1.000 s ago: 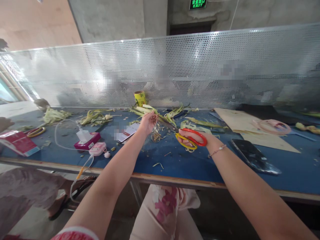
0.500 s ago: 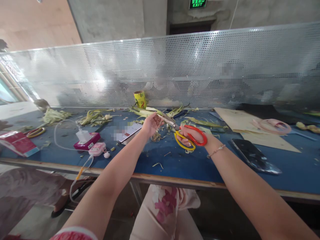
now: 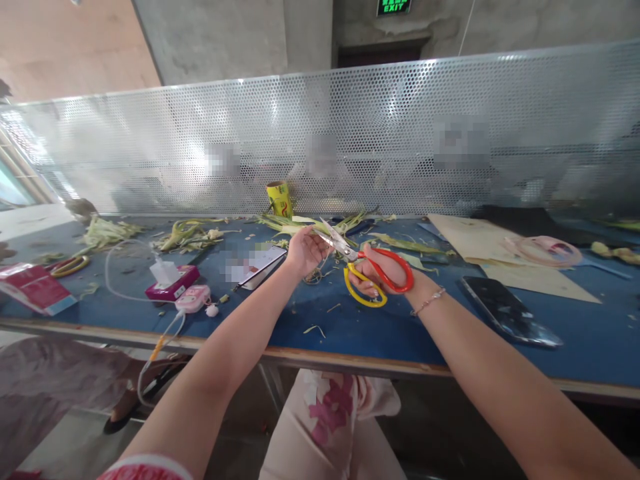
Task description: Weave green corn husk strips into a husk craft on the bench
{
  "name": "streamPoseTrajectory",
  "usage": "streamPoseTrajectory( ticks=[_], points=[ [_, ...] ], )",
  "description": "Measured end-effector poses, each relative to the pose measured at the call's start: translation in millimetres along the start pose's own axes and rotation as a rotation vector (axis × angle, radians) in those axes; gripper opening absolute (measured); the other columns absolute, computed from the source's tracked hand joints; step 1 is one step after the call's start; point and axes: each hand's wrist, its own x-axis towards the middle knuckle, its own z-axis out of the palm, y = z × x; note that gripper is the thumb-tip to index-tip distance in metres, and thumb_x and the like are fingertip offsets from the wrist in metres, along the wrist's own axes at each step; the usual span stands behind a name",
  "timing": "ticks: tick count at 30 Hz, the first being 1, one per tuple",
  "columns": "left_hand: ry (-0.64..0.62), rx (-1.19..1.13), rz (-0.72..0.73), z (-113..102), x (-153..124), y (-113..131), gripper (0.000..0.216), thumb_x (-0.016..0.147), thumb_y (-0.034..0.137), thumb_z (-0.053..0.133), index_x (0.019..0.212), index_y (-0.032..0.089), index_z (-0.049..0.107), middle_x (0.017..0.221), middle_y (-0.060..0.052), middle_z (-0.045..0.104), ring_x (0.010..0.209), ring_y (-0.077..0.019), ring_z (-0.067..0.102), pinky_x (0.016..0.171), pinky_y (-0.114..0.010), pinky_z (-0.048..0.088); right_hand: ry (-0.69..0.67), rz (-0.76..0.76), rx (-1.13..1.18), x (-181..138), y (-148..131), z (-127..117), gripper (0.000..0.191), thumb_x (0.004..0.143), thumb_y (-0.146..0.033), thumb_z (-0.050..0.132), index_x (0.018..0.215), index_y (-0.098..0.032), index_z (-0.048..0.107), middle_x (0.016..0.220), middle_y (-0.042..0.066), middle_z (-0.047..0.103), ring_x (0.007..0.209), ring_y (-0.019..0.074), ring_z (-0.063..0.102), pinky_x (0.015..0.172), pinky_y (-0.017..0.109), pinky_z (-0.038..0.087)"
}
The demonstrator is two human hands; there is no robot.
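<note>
Scissors (image 3: 353, 255) with one red and one yellow handle are held above the middle of the blue desk (image 3: 380, 343), with their blades parted and pointed toward the far edge. Their handles are grasped by the fingers of the right hand (image 3: 381, 270). The left hand (image 3: 306, 252) is raised just beside the blades, with its fingers curled; whether anything is pinched between them cannot be told. Beyond it, pale green stalks (image 3: 286, 226) are heaped near the far edge, along which a perforated metal panel (image 3: 175, 153) is set. A yellow can (image 3: 279, 200) is stood upright by that panel. Near the desk's left corner, at the front edge, a pink box (image 3: 37, 288) is placed. Between it and the left arm, a purple box (image 3: 173, 288) and a small pink case (image 3: 193, 299) are seen side by side. Toward the right edge, a dark phone (image 3: 503, 312) is laid flat, with a cardboard sheet (image 3: 463, 237) spread beyond it.
</note>
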Motion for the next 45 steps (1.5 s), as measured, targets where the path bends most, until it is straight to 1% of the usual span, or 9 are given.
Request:
streamPoseTrajectory(
  ticks=[12,19,27,32,35,38,40,42,45],
  points=[
    [-0.018,-0.014,0.012,-0.1,-1.6,-1.5,0.034,0.080,0.046,0.048,0.075,0.016,0.063,0.070,-0.010,0.064,0.065,-0.0188,0.061,0.066,-0.033,0.052,-0.020,-0.001,0.032,4.1,2.0,-2.0,0.074,0.075,-0.083,0.015,0.065,-0.018,0.048,0.049,-0.004,0.034,0.040,0.0085,0.031,0.039,0.024,0.029],
    [-0.057,-0.131,-0.017,0.9,-4.4,-0.3,0.031,0.083,0.038,0.041,0.076,0.015,0.061,0.067,-0.008,0.061,0.068,-0.0188,0.062,0.068,-0.033,0.051,-0.064,-0.064,0.077,9.1,6.8,-5.9,0.070,0.078,-0.081,0.020,0.061,-0.018,0.046,0.045,-0.004,0.033,0.036,0.0059,0.027,0.035,0.021,0.024],
    [-0.079,-0.138,-0.026,-0.2,-3.0,0.0,0.036,0.084,0.040,0.036,0.075,0.014,0.060,0.069,-0.010,0.063,0.067,-0.0184,0.061,0.069,-0.033,0.050,-0.058,-0.072,0.060,11.3,6.6,-8.7,0.067,0.076,-0.081,0.030,0.054,-0.019,0.042,0.037,-0.007,0.028,0.029,0.0048,0.022,0.030,0.020,0.015],
    [-0.016,-0.103,-0.008,-0.3,-1.6,1.4,0.036,0.083,0.039,0.036,0.070,0.014,0.058,0.064,-0.010,0.062,0.064,-0.0179,0.061,0.069,-0.033,0.051,-0.071,-0.191,0.041,7.6,2.5,-7.1,0.066,0.074,-0.082,0.032,0.054,-0.019,0.043,0.036,-0.007,0.029,0.029,0.0058,0.023,0.031,0.021,0.017],
    [0.043,-0.082,-0.002,0.3,-1.1,2.8,0.034,0.082,0.035,0.036,0.069,0.014,0.058,0.062,-0.010,0.063,0.062,-0.0170,0.061,0.068,-0.031,0.052,0.075,-0.302,0.036,5.8,-1.2,-10.7,0.065,0.073,-0.082,0.033,0.055,-0.020,0.043,0.038,-0.007,0.030,0.030,0.0064,0.026,0.033,0.023,0.022],
    [0.071,-0.033,0.001,0.8,0.2,3.7,0.026,0.080,0.026,0.039,0.072,0.012,0.060,0.065,-0.009,0.065,0.060,-0.0146,0.061,0.065,-0.028,0.052,0.411,-0.356,0.020,8.0,-1.2,-19.9,0.057,0.074,-0.077,0.041,0.059,-0.022,0.044,0.041,-0.006,0.033,0.033,0.0075,0.029,0.036,0.024,0.027],
    [0.070,0.017,-0.009,1.4,1.8,3.4,0.021,0.078,0.019,0.040,0.073,0.012,0.060,0.067,-0.008,0.066,0.060,-0.0136,0.061,0.064,-0.027,0.052,0.681,-0.305,-0.070,10.8,1.6,-27.7,0.052,0.075,-0.072,0.044,0.059,-0.023,0.044,0.041,-0.005,0.034,0.035,0.0088,0.031,0.038,0.025,0.029],
    [0.071,0.066,-0.039,1.9,3.5,2.1,0.020,0.077,0.014,0.039,0.074,0.011,0.059,0.065,-0.007,0.065,0.059,-0.0134,0.060,0.064,-0.028,0.052,0.928,-0.164,-0.343,12.9,6.2,-34.8,0.044,0.075,-0.063,0.052,0.058,-0.023,0.044,0.042,-0.004,0.038,0.039,0.0111,0.038,0.042,0.026,0.033],
    [0.066,0.118,-0.076,1.6,5.5,-1.0,0.021,0.082,0.013,0.038,0.075,0.011,0.057,0.063,-0.005,0.063,0.057,-0.0133,0.060,0.063,-0.029,0.053,1.060,0.044,-0.879,13.7,13.7,-40.7,0.029,0.075,-0.046,0.059,0.062,-0.021,0.051,0.054,0.003,0.054,0.054,0.0168,0.052,0.051,0.027,0.037]
  ],
)
